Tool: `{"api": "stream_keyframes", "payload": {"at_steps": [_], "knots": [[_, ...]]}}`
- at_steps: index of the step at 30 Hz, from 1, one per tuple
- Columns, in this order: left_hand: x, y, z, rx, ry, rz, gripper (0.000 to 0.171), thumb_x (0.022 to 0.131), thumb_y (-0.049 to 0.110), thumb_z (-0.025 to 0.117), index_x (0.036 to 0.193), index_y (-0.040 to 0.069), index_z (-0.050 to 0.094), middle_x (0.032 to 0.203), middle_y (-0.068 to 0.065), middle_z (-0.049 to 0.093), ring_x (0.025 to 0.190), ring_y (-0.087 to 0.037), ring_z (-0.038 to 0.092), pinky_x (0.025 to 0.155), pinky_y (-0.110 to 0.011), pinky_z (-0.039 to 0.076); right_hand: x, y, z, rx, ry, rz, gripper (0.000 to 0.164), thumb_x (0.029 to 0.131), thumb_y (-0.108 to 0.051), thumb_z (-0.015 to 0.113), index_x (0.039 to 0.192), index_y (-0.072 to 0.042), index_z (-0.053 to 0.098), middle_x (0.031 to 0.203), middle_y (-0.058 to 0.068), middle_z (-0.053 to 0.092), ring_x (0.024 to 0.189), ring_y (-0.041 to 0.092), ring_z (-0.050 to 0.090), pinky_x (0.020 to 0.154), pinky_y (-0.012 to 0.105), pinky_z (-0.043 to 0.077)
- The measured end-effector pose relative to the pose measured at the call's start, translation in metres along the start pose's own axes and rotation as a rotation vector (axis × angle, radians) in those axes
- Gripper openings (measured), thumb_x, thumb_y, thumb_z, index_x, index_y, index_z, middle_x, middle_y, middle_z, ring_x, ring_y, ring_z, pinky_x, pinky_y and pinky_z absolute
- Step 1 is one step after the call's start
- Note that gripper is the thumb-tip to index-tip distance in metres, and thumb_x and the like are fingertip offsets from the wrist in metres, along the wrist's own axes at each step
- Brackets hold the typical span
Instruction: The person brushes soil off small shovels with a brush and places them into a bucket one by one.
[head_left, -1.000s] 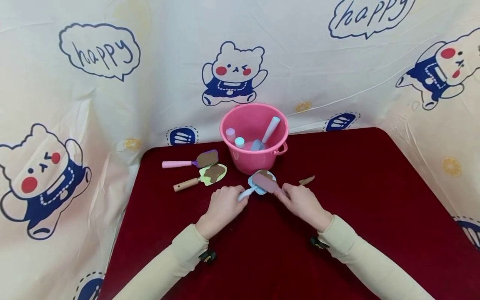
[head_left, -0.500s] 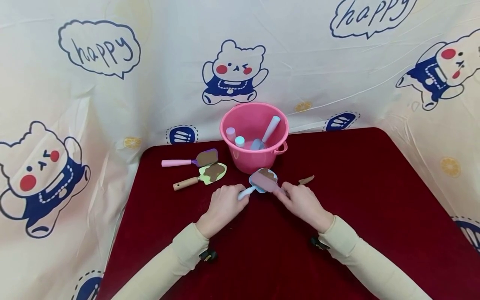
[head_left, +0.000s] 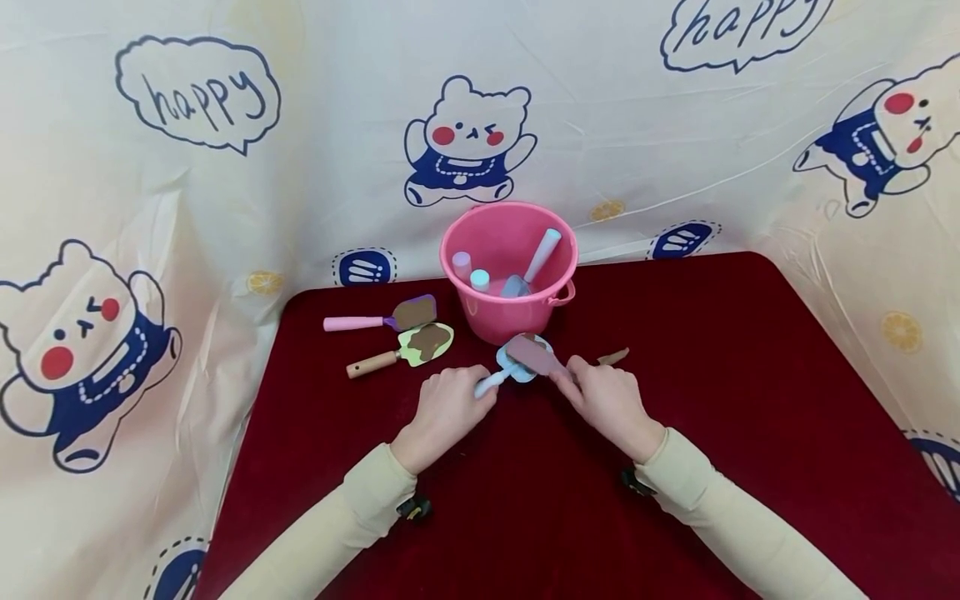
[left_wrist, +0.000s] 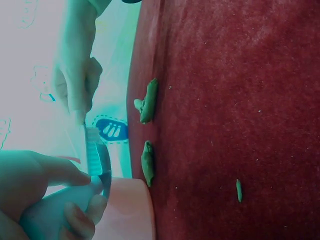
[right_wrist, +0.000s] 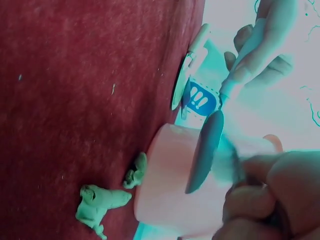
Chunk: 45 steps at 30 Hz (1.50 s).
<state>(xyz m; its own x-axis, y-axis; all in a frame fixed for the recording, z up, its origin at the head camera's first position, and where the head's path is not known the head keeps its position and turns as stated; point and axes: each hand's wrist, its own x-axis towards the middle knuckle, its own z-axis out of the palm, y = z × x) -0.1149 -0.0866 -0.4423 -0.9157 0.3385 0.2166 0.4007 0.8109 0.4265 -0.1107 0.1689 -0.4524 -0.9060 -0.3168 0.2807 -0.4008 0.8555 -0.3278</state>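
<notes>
My left hand (head_left: 450, 412) grips the handle of a small light blue toy shovel (head_left: 504, 362), whose blade has brown clay-like material on it. My right hand (head_left: 611, 408) holds a mauve-pink brush (head_left: 531, 354) by its handle. The brush head lies across the shovel blade and covers much of it. In the left wrist view, ribbed bristles (left_wrist: 93, 155) show along the brush, facing the shovel. From the right wrist view, the shovel blade (right_wrist: 206, 152) is seen nearly edge-on, held above the table.
A pink bucket (head_left: 506, 321) holding several tool handles stands just beyond the hands. To its left lie a pink-handled purple shovel (head_left: 352, 322) and a green trowel with a wooden handle (head_left: 375, 364), both brown-coated. A brown lump (head_left: 615, 357) sits on the red tablecloth (head_left: 720, 375).
The brush head has slid a little across the shovel blade, first leftward, then back right and away from the body. Both hands keep their hold; the other tools and bucket stay put.
</notes>
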Motion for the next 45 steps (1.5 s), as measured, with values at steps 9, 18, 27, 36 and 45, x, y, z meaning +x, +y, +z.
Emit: {"api": "stream_keyframes", "payload": {"at_steps": [9,18,27,36,45], "knots": [[-0.0005,0.0012,-0.0004,0.092,0.064,0.012,0.013,0.089,0.020,0.080,0.079,0.019,0.072,0.053,0.008,0.044,0.043,-0.015,0.037,0.039,-0.032,0.031,0.0007,0.0058,0.0004,-0.022,0.000,0.025,0.038,0.101,-0.029,0.069,0.074,-0.012,0.048,0.050,-0.004,0.034,0.040,0.012,0.029,0.039,0.026,0.024],[0.0016,0.0003,0.0023,0.080,0.058,0.072,0.015,0.090,0.017,0.078,0.077,0.012,0.071,0.053,0.007,0.053,0.052,-0.014,0.059,0.117,-0.070,0.024,0.0034,0.0033,-0.0006,0.079,-0.061,-0.034,0.034,0.101,-0.026,0.070,0.075,-0.013,0.051,0.053,-0.007,0.037,0.042,0.006,0.033,0.042,0.025,0.031],[0.0005,0.0001,0.0026,0.003,0.082,0.084,0.009,0.088,0.011,0.078,0.081,0.008,0.074,0.056,0.004,0.057,0.052,-0.015,0.056,0.112,-0.065,0.038,0.0017,0.0051,0.0004,0.001,0.073,-0.011,0.039,0.100,-0.024,0.071,0.071,-0.011,0.048,0.049,-0.005,0.034,0.043,0.011,0.031,0.041,0.026,0.026],[0.0018,-0.0001,0.0023,-0.136,0.015,0.030,0.005,0.091,0.006,0.076,0.092,0.001,0.074,0.069,-0.003,0.066,0.056,-0.014,0.057,0.108,-0.067,0.041,0.0042,0.0021,0.0010,0.068,0.003,-0.090,0.034,0.100,-0.025,0.072,0.074,-0.013,0.052,0.051,-0.009,0.037,0.042,0.005,0.032,0.048,0.026,0.032],[0.0004,-0.0009,0.0030,-0.143,0.007,0.033,0.005,0.091,0.006,0.076,0.089,0.002,0.074,0.063,0.002,0.061,0.053,-0.012,0.056,0.104,-0.071,0.041,0.0033,0.0010,0.0015,0.063,0.054,-0.014,0.038,0.099,-0.024,0.072,0.072,-0.011,0.049,0.051,-0.006,0.035,0.041,0.009,0.032,0.041,0.025,0.028]]}}
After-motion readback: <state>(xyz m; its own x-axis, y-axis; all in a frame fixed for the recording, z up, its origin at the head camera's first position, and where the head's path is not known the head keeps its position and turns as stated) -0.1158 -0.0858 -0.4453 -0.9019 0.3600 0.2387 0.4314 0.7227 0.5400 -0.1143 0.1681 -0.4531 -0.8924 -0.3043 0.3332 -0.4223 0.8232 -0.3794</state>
